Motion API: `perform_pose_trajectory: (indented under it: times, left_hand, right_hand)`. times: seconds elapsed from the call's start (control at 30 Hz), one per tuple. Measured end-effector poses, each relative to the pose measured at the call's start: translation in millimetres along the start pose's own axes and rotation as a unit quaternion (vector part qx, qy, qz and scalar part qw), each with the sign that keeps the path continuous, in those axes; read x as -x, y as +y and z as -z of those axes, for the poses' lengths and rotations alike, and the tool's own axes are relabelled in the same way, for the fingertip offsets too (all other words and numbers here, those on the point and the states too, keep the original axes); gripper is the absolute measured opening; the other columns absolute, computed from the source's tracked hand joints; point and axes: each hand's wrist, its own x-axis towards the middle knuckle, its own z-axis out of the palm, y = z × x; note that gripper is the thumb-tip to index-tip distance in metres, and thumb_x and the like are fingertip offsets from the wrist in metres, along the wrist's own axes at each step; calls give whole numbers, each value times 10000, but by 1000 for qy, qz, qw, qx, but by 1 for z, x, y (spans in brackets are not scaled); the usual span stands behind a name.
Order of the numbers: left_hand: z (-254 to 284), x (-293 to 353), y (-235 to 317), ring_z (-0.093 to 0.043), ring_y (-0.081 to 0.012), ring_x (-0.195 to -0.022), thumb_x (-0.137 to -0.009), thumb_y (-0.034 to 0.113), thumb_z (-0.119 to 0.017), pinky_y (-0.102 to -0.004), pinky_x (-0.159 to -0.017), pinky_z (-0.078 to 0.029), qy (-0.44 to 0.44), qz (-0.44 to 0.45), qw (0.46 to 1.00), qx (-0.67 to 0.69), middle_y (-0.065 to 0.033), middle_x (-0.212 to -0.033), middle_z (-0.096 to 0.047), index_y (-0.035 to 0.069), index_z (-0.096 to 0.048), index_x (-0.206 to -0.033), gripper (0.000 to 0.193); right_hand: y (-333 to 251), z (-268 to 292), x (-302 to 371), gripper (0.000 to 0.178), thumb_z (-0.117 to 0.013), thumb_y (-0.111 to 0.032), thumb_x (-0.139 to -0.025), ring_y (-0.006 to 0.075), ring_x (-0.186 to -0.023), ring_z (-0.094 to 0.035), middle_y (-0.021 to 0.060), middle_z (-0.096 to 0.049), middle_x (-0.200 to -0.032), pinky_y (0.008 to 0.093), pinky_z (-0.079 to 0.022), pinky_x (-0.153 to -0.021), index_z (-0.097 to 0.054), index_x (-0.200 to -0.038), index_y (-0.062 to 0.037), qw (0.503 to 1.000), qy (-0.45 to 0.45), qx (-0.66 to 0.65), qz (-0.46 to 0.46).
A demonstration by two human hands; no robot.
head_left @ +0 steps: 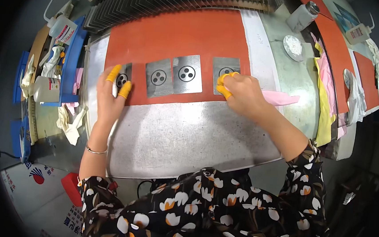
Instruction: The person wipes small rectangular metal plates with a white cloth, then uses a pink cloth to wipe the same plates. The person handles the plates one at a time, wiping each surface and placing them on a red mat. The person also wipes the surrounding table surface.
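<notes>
Four thin grey metal plates lie in a row on the orange-red mat [178, 33], each marked with a dark ring around three dots. My left hand [110, 96], yellow finger cots on thumb and index finger, rests at the leftmost plate [127, 72] with those fingers spread, covering part of it. Two plates, a duller one [158, 90] and a shinier one [192, 86], lie side by side between my hands. Over the rightmost plate [220, 64] my right hand [244, 92] is curled, also in yellow finger cots. Whatever its fingers pinch is hidden.
A long rack of upright dark plates [176, 4] spans the back. To the left stand squeeze bottles [63, 29] and a blue tray [71, 64]. A pink cloth [282, 98] lies beside my right wrist. Farther right are a dish of white material [294, 47] and a metal-capped bottle [302, 18].
</notes>
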Motion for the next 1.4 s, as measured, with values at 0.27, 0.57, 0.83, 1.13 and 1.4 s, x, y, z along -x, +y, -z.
perform_pose_trajectory:
  times: [0.27, 0.57, 0.83, 1.13, 1.4]
  left_hand:
    - [8, 19, -33, -457, -318, -1075, -794, 32, -581, -362, -921, -346, 69, 33, 997, -17, -159, -1178, -482, -9, -509, -1122, 339]
    - [-1, 28, -45, -452, -306, -1082, -833, 71, -552, -356, -942, -338, 68, 80, 994, 32, -166, -1178, -469, -18, -492, -1139, 324]
    - [2, 22, -37, -453, -307, -1074, -828, 57, -542, -355, -928, -349, 34, 70, 997, 24, -160, -1175, -463, -21, -494, -1135, 321]
    - [3, 19, -32, -420, -319, -1093, -773, 66, -596, -379, -934, -331, 21, 37, 999, 7, -162, -1176, -464, 1, -479, -1159, 408]
    - [-8, -44, 16, -359, -327, -1132, -524, 250, -802, -394, -997, -263, -213, -81, 971, 67, -135, -1218, -408, 59, -385, -1276, 881]
  right_hand:
    - [-3, -1, 10, 97, -609, -128, -763, 294, -680, -592, 122, -601, -715, 383, -479, -581, -588, -793, -39, 1000, -14, 13, 19]
    - [27, 21, -7, 74, -551, -79, -745, 330, -680, -583, 148, -601, -731, 417, -466, -604, -580, -798, -35, 999, 15, 21, -41]
    - [38, 8, -26, 83, -571, -114, -753, 342, -673, -577, 158, -598, -719, 418, -459, -592, -570, -771, -33, 995, -32, 48, -76]
    - [32, 15, -46, 118, -600, -149, -761, 352, -684, -577, 162, -598, -728, 414, -463, -611, -597, -763, -30, 989, -15, 88, -119]
    - [-30, -33, -50, 82, -599, -106, -739, 313, -676, -590, 141, -606, -731, 407, -462, -581, -584, -777, -35, 992, -96, 4, 88]
